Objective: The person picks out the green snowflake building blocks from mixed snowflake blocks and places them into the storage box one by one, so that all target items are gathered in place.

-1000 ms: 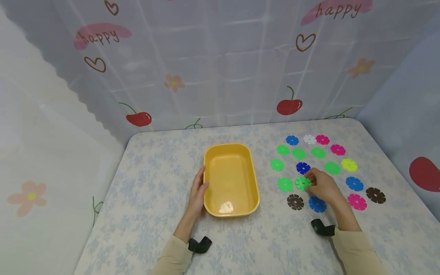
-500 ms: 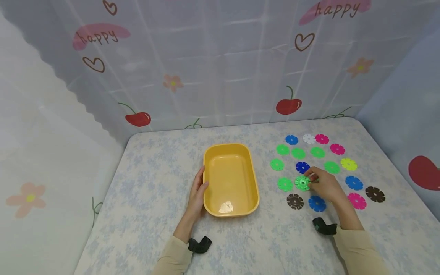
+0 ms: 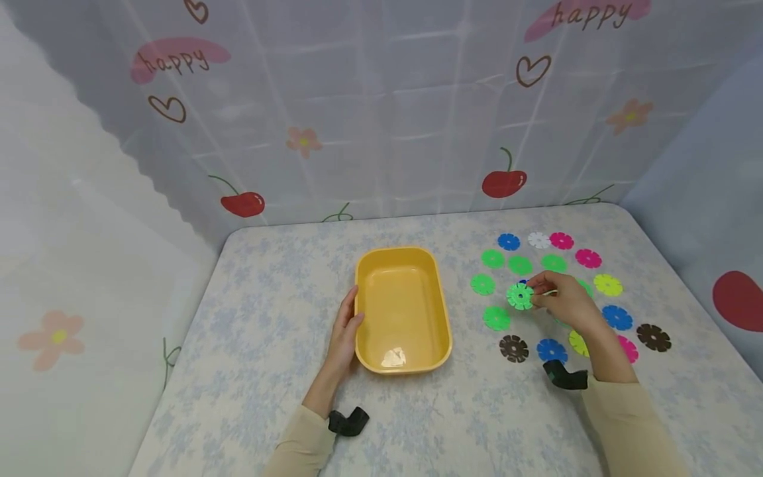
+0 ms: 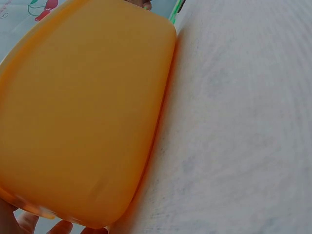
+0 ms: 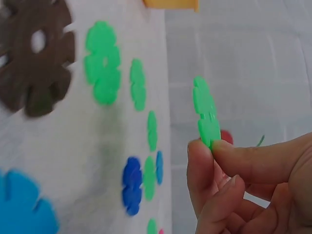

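A yellow plastic tray [image 3: 402, 311] stands mid-table in the head view, with nothing inside it. My left hand [image 3: 342, 333] grips its left side, thumb at the rim; in the left wrist view fingertips [image 4: 61, 227] show at the lower edge of the tray. Over on the right, my right hand [image 3: 567, 306] pinches a green notched plastic disc [image 3: 520, 297] by its edge between thumb and fingers, raised above the table. The right wrist view shows the same green disc [image 5: 206, 113] standing upright from the fingertips. A dark blue disc [image 3: 522, 283] is mostly hidden behind it.
Several flat notched discs lie spread on the table's right: a green disc [image 3: 497, 318], a brown disc [image 3: 514, 348], a blue disc [image 3: 552, 350], a yellow disc [image 3: 608, 285], a white disc [image 3: 539, 240] and others. A printed curtain [image 3: 393, 132] hangs behind the table.
My right hand has lifted the green disc off the table and moved it slightly away from me, uncovering a yellow disc by the wrist. The left hand stays on the tray.
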Available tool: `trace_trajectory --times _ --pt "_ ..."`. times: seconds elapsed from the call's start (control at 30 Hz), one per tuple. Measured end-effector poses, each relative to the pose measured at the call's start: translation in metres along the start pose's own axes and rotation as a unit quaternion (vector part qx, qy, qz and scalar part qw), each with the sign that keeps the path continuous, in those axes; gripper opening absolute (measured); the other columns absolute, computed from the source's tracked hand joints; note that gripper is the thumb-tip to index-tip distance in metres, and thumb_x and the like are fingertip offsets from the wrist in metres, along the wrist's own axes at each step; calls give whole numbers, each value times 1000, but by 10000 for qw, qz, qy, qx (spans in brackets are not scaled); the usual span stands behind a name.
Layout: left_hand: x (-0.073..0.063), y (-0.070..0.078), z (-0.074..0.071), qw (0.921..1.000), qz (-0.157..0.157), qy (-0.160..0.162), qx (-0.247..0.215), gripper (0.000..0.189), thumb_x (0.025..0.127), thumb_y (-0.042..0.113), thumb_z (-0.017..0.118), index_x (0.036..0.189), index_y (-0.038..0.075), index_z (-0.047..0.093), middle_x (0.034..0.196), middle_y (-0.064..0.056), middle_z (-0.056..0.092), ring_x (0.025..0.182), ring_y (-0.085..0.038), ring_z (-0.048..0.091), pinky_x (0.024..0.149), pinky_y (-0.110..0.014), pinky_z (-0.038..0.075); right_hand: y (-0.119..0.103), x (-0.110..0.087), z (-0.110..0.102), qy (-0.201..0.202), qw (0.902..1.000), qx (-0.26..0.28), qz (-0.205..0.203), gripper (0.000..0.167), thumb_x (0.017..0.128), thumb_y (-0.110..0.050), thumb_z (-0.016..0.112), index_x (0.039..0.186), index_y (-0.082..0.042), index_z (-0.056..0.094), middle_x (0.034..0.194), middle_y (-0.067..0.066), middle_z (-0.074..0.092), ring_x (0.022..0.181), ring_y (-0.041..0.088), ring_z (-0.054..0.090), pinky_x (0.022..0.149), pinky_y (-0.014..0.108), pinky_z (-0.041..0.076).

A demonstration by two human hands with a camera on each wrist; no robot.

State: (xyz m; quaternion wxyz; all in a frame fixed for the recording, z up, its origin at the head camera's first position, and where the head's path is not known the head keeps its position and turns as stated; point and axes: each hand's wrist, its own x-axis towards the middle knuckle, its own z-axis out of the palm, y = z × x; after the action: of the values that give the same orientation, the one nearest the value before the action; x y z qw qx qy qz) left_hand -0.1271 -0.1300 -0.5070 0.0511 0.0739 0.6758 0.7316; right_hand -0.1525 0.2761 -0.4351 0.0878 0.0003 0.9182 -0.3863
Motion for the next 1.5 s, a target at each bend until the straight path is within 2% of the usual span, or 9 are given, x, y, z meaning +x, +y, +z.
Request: trace_trajectory --times 0.07,0.27,0.5,0.73,0.9,1.0,1.17,1.4,1.5 --pt "0 0 0 10000 2 6 18 53 107 19 37 157 25 21 165 5 10 153 -17 9 108 -12 33 -10 5 -1 -76 9998 70 -165 26 94 -7 60 117 4 58 100 18 61 86 29 64 65 28 51" --pt "1 1 -1 10000 -17 -5 -31 53 107 17 36 158 24 20 165 4 11 152 -19 12 116 -30 31 -41 17 5 -310 9977 228 -553 23 94 -5 61 116 2 59 94 16 64 84 34 65 64 31 51" --pt "0 1 0 10000 -21 6 -47 54 107 18 37 158 22 19 165 4 12 152 -18 13 108 -14 34 -77 34 23 -427 9951 276 -846 20 94 -4 60 114 0 59 94 16 62 82 33 66 66 32 53" --pt "-1 2 0 9999 -72 48 -89 53 107 18 37 157 25 21 164 3 15 151 -20 19 112 -24 35 -103 55 48 -663 9923 411 -963 18 95 -4 60 113 0 59 93 15 62 85 36 68 70 40 57" --pt "-2 3 0 9999 -101 47 -58 53 107 17 37 157 27 23 164 3 14 151 -19 16 118 -35 28 -115 69 65 -904 9899 610 -907 20 95 -5 60 115 -1 59 96 16 61 84 33 70 77 48 57" --pt "-2 2 0 9999 -106 61 -88 53 107 18 38 157 26 23 165 2 14 152 -20 15 118 -34 27 -120 76 74 -987 9873 805 -945 21 95 -4 61 115 1 59 94 16 60 81 30 70 75 48 57" --pt "-3 2 0 9998 -122 159 -37 53 107 15 36 157 22 24 165 0 14 152 -20 13 109 -12 30 -129 83 89 -1053 9856 941 -928 20 93 -1 62 113 4 59 88 16 61 83 37 70 72 42 59" --pt "-2 2 1 9997 -92 231 61 53 106 13 36 157 21 25 165 0 14 152 -17 9 118 -24 21 -139 89 111 -1264 9842 720 -1011 20 91 2 62 111 5 60 84 15 63 81 37 70 72 41 60" --pt "-2 1 1 9998 -89 180 57 53 106 13 36 157 22 24 165 1 13 152 -17 9 116 -21 22 -141 91 119 -1353 9825 614 -1120 20 92 2 61 111 6 60 83 15 64 79 36 70 71 40 60"
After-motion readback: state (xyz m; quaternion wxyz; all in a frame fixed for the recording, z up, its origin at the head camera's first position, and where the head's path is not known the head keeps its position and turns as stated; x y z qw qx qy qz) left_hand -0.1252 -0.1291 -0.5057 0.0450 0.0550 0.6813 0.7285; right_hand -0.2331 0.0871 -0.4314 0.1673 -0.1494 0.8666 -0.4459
